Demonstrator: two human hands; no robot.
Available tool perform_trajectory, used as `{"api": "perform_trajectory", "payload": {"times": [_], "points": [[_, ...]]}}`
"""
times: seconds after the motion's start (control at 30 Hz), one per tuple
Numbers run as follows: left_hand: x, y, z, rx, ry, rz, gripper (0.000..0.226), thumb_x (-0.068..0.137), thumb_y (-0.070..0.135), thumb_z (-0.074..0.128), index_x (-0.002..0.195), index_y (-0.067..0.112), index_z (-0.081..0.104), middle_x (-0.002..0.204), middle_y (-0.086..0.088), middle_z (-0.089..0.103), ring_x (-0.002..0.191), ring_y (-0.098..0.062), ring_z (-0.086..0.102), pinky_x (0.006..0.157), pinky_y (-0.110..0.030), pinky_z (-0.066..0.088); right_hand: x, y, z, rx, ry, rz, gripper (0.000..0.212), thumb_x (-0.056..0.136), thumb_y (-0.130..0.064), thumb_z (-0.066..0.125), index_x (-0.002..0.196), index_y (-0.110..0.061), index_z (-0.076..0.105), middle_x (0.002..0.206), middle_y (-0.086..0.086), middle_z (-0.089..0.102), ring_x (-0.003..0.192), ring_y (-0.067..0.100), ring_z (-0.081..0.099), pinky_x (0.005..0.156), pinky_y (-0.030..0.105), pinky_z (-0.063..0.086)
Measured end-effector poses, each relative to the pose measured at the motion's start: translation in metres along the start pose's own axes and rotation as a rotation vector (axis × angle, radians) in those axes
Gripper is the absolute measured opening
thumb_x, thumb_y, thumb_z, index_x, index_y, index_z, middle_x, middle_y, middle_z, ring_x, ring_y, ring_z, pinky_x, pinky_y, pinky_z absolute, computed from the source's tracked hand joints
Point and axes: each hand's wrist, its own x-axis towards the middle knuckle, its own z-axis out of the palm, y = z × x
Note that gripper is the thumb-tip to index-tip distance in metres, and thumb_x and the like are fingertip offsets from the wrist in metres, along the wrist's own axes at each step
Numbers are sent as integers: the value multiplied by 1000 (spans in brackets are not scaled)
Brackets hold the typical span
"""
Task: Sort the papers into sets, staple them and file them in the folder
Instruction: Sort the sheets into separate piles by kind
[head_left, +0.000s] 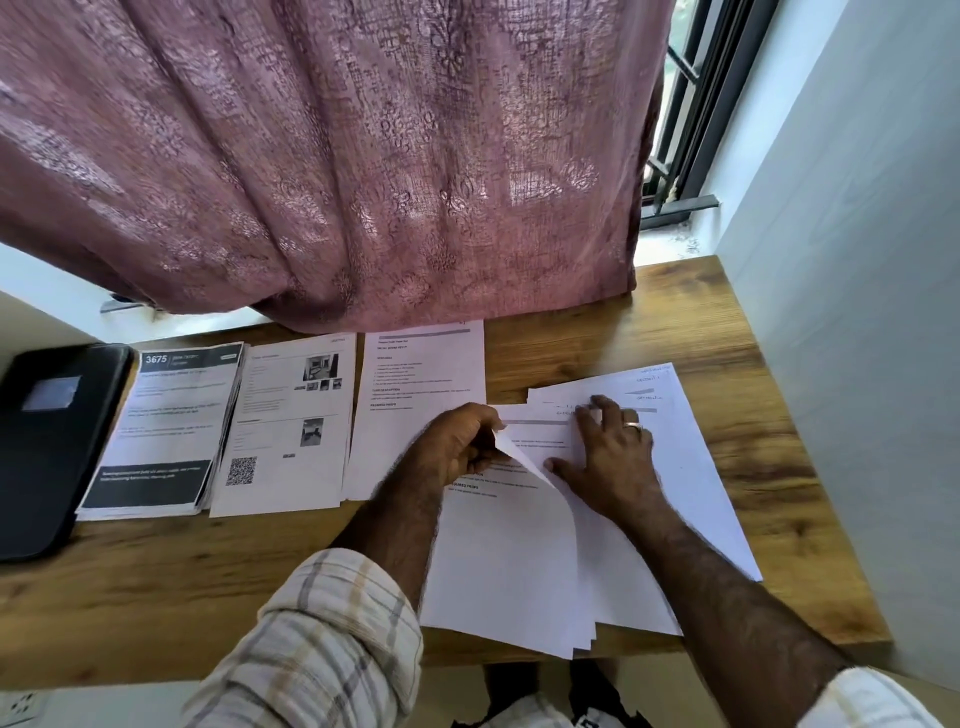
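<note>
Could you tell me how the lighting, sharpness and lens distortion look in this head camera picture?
Head view: daylight glows through the curtain, leaving bright patches on it; the wide lens bows the table edges and window frame; fine print on the sorted piles is too soft to read; the left hand, pinching a sheet, and the right hand look slightly blurred.

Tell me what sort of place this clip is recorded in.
Probably a room in a home, at a small desk by a window: a wooden desk set against a white wall, a pink lace curtain hanging over a barred window, and a wall socket below.
</note>
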Motion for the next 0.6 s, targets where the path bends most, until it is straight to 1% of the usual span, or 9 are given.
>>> {"api": "perform_trajectory", "payload": {"times": [0.07, 0.17, 0.23, 0.3, 0.37, 0.4, 0.47, 0.5, 0.6], "points": [[2, -4, -3, -42, -15, 17, 18, 92, 9, 68, 107, 14, 59, 100, -18, 73, 93, -30, 72, 101, -41, 56, 1, 3, 6, -87, -59, -22, 93, 86, -79, 55, 157, -24, 31, 173, 8, 9, 150, 37, 24, 116, 55, 30], [1, -8, -3, -44, -34, 54, 22, 95, 4, 64, 107, 21, 58, 106, -16, 69, 100, -30, 68, 104, -43, 54, -1, 2, 6, -66, -64, -49, 81, 90, -75, 53, 155, -29, 37, 174, 6, 4, 153, 37, 16, 118, 56, 25], [0, -10, -2, -46, -27, 89, 31, 96, 2, 64, 118, 22, 58, 115, -17, 65, 107, -31, 67, 103, -45, 57, -3, 0, 5, 21, -3, -89, 63, 91, -67, 60, 144, -35, 56, 170, 5, 20, 150, 35, 23, 116, 56, 28], [1, -12, -2, -71, -31, 120, 49, 95, -2, 64, 133, 28, 54, 125, -15, 60, 112, -34, 67, 99, -48, 60, -8, -4, 1, 199, 76, -113, 52, 91, -64, 60, 133, -36, 68, 149, 2, 48, 136, 29, 43, 108, 52, 39], [1, -13, -3, -80, -47, 137, 50, 96, -3, 62, 133, 31, 57, 123, -14, 62, 111, -36, 69, 101, -52, 58, -16, -10, -7, 590, 72, -64, 57, 92, -68, 57, 138, -36, 64, 124, -5, 65, 113, 16, 61, 94, 42, 53], [-1, -13, -3, -74, -47, 135, 42, 98, -1, 62, 129, 28, 62, 120, -15, 65, 108, -36, 71, 102, -52, 57, -21, -14, -13, 801, 38, -25, 61, 93, -70, 56, 144, -37, 57, 120, -6, 68, 107, 12, 65, 90, 38, 56], [-2, -12, -2, -61, -7, 124, 20, 101, 11, 66, 118, 20, 70, 117, -18, 71, 102, -32, 73, 99, -49, 59, -29, -19, -22, 1071, -12, 15, 65, 95, -67, 52, 152, -40, 44, 124, -5, 72, 109, 13, 70, 96, 33, 55], [-3, -12, -2, -74, 11, 114, 15, 100, 22, 70, 115, 17, 71, 116, -18, 74, 101, -30, 74, 98, -48, 60, -33, -20, -25, 1112, -38, 9, 63, 96, -64, 50, 154, -39, 41, 123, -7, 74, 113, 11, 69, 100, 30, 51], [1, -10, -5, -98, 31, 102, 46, 90, 59, 74, 111, 18, 69, 108, -16, 77, 102, -32, 73, 94, -50, 61, -38, -24, -29, 1048, -181, -55, 50, 99, -58, 46, 143, -38, 54, 122, -12, 75, 122, 5, 61, 103, 28, 47]]}}
